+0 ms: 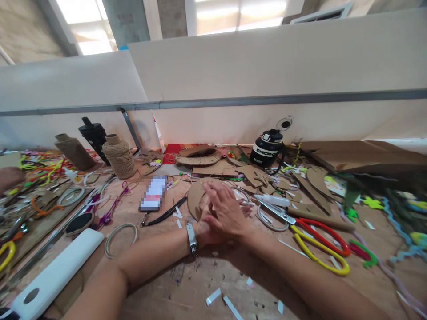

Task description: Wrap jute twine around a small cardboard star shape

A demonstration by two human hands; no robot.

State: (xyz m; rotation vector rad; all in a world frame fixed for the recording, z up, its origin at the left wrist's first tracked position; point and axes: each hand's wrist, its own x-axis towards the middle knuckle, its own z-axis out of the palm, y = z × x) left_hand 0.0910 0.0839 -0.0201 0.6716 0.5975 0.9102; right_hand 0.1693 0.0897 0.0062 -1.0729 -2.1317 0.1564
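I see my right hand (227, 212) lying flat, fingers stretched out and gripping nothing, pressed on top of my left hand (204, 231), which is mostly covered so I cannot tell how its fingers sit. Both rest over the near edge of a cardboard disc (195, 198) on the worktable (207, 275). Just right of them lie red-and-yellow scissors (313, 238) and a white glue tube (271, 200). A phone (153, 193) lies to the left, a jute twine spool (119, 156) behind it, a black bottle (268, 149) farther back. Paper scraps (213, 296) litter the near edge.
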